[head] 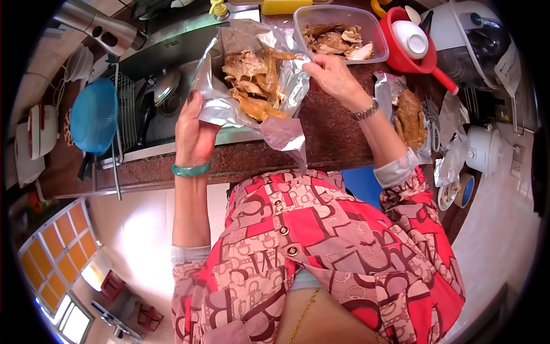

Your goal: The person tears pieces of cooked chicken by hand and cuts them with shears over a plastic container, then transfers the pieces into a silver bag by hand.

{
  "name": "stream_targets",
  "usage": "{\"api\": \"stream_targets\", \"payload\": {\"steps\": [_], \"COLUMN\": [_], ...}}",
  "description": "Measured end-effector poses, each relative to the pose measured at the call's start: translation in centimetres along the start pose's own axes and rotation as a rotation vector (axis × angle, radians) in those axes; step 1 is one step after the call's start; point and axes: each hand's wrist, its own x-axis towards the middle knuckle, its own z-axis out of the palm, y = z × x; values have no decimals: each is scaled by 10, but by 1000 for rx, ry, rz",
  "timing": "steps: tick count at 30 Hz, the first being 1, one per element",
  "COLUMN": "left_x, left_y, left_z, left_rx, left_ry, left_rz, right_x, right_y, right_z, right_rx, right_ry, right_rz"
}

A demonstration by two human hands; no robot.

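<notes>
Pieces of cooked poultry (pixel 253 81) lie on a crumpled sheet of aluminium foil (pixel 219 105), which is held up in front of the sink. My left hand (pixel 195 133) supports the foil from its lower left side, thumb on top. At the upper right edge, my right hand (pixel 333 77) pinches the foil between thumb and fingers. Just beyond that hand stands a clear plastic container (pixel 374 56) with more poultry pieces (pixel 335 41) in it. Another large piece of cooked poultry (pixel 410 118) rests on foil to the right of my right forearm.
A red strainer (pixel 393 26) holds a white bowl (pixel 410 39); its handle sticks out over the counter (pixel 331 124). At left, a blue plastic colander (pixel 93 116) stands by a wire rack (pixel 124 112). Pot lids (pixel 167 86) lie in the sink. A white electric cooker (pixel 483 148) stands right.
</notes>
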Motion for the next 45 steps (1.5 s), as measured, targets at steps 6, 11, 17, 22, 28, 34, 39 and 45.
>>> {"api": "stream_targets", "payload": {"steps": [6,11,17,22,28,34,39,45], "left_x": [-18,-12,-17,-8,-12,-10,-12,-10], "left_y": [12,21,15,10,14,16,18,15], "left_z": [13,5,10,-5,3,13,16,16], "left_rx": [500,1177,493,327,257,198,238,267], "left_ry": [33,101,-66,-164,-95,-52,-102,-75], "left_rz": [334,482,155,118,147,172,153,149], "right_x": [-3,-11,4,51,64,74,63,70], "right_y": [-55,-62,-40,13,60,59,43,40], "right_z": [-7,-3,-22,-101,-90,-101,-103,-111], "right_rx": [-9,-248,-43,-849,-1071,-1015,-917,-945], "right_ry": [72,94,-157,38,-97,-135,-88,-26], "right_rz": [-224,-390,-276,-302,-18,-82,-97,-206]}}
